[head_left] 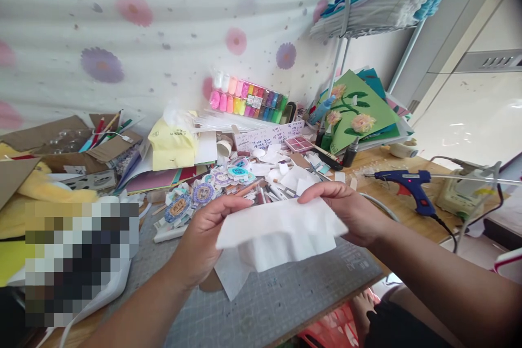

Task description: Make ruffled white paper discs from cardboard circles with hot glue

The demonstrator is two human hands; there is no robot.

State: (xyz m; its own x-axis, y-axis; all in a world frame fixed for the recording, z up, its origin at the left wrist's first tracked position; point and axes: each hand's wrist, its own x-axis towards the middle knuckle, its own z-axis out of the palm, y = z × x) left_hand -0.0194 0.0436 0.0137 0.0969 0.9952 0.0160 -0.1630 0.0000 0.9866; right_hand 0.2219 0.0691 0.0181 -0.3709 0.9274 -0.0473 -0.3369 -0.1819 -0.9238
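A white folded sheet of tissue-like paper (277, 234) hangs in the air over a grey cutting mat (285, 299). My left hand (204, 239) grips its left edge, fingers closed around it. At the sheet's upper right edge is my right hand (346, 212), with its fingers curled over the top and pinching the sheet. More white paper (230, 277) lies under the sheet on the mat.
The wooden desk (383, 168) is cluttered: a blue glue gun (408, 182) at right, round paper badges (204, 193), a box of coloured clay (248, 100), a green flower card (354, 111), cardboard (61, 141) and yellow material (171, 147) at left. A wire rack (367, 16) holds paper at the back right.
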